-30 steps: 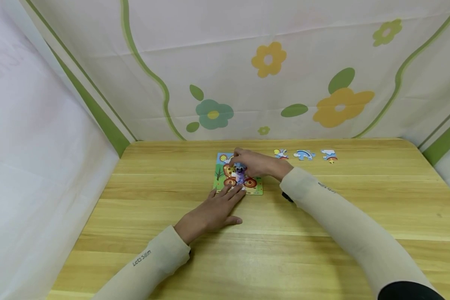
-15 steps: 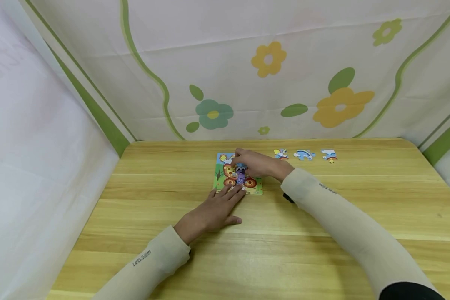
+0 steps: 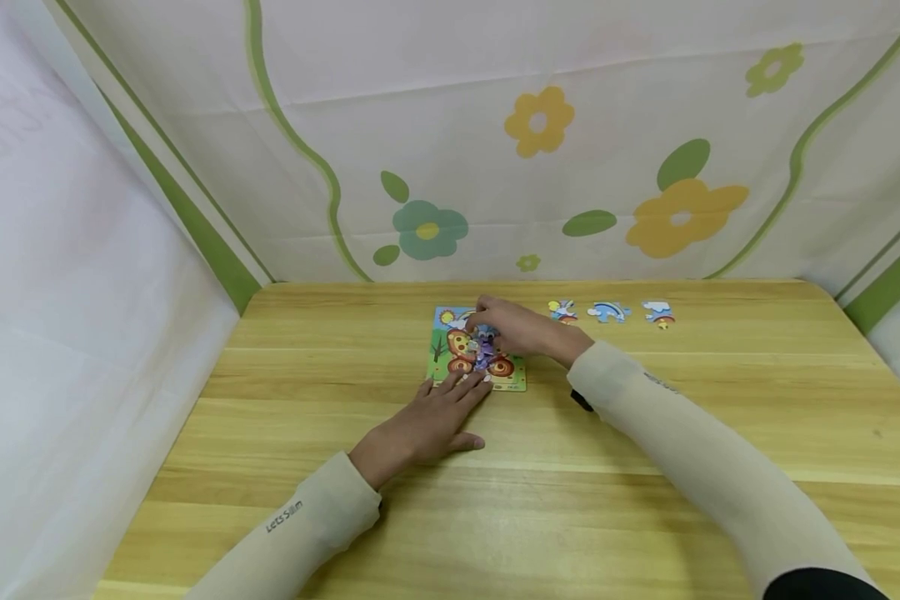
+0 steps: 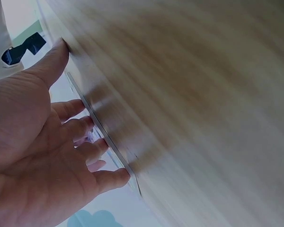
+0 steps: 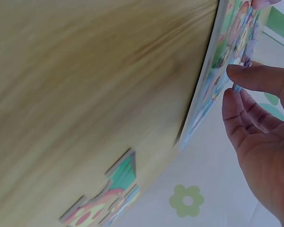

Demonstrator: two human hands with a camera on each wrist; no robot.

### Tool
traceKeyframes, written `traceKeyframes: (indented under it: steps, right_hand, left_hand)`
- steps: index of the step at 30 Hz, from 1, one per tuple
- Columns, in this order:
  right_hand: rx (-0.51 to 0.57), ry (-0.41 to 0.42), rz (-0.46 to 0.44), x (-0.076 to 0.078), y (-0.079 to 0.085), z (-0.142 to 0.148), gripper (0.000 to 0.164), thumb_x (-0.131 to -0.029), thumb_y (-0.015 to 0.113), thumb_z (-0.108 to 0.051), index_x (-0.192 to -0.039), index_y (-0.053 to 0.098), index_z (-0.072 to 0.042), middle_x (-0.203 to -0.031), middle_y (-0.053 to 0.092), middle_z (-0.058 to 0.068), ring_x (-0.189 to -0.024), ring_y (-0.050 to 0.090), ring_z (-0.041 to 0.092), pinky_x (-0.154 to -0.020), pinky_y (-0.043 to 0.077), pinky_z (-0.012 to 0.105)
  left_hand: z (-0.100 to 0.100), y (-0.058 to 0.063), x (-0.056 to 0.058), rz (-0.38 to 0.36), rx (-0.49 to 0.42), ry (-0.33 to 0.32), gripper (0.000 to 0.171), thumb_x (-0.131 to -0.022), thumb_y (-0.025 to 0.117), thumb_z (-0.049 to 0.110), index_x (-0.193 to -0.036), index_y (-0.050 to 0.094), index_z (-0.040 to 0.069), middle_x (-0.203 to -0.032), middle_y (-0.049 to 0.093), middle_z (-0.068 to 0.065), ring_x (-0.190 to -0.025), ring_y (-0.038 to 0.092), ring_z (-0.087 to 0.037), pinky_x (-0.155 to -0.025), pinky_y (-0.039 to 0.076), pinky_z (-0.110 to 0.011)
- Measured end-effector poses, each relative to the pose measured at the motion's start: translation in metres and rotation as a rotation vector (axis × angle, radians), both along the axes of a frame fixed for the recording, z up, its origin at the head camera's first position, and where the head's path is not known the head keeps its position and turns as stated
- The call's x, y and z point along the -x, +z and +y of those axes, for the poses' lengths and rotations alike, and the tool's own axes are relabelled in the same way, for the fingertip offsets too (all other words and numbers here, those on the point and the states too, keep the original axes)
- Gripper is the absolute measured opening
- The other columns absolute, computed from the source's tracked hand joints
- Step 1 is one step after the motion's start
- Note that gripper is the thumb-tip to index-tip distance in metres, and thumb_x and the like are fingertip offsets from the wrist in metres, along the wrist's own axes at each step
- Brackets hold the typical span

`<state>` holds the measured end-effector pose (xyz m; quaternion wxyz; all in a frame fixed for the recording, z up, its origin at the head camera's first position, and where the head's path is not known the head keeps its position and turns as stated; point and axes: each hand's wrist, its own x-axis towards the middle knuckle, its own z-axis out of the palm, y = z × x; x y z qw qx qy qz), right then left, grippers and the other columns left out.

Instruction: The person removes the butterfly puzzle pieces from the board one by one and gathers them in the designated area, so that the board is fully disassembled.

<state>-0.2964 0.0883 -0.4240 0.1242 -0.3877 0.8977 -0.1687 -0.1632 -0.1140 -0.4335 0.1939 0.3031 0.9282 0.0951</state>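
A small jigsaw board [image 3: 438, 371] with a bright butterfly picture lies on the wooden table near its far side. My right hand [image 3: 523, 328] is over the board's upper right part and pinches a purple and blue puzzle piece [image 3: 485, 354] between thumb and fingers. The right wrist view shows the thumb [image 5: 255, 78] and fingertips closing on this piece, close over the board. With fingers spread and fairly straight, my left hand [image 3: 423, 425] presses on the board's near edge. Its fingertips line the board's edge [image 4: 104, 130] in the left wrist view.
To the right of the board, loose puzzle pieces lie in a row: one with a yellow sun [image 3: 562, 312], one with a rainbow [image 3: 609, 312], one with a cloud [image 3: 658, 313]. A flower-printed curtain [image 3: 495, 192] hangs behind the table [image 3: 570, 500].
My right hand has shifted slightly to the right over the board, and the purple piece has moved and tilted a little with it. My left hand stays in place.
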Motion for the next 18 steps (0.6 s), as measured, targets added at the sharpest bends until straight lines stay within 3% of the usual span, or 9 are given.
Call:
traceKeyframes:
  steps: [18]
  right_hand:
    - [0.049,-0.035,0.072,-0.007,0.01,0.034,0.037,-0.098,0.066,0.007,-0.13,0.071,-0.009,-0.127,0.06,0.014,-0.112,0.064,0.031,-0.095,0.057,0.046]
  left_hand:
    - [0.0,-0.001,0.0,-0.002,-0.003,0.005,0.08,-0.106,0.055,0.051,-0.17,0.019,0.02,-0.178,0.011,-0.001,-0.164,0.011,-0.034,-0.127,0.019,-0.066]
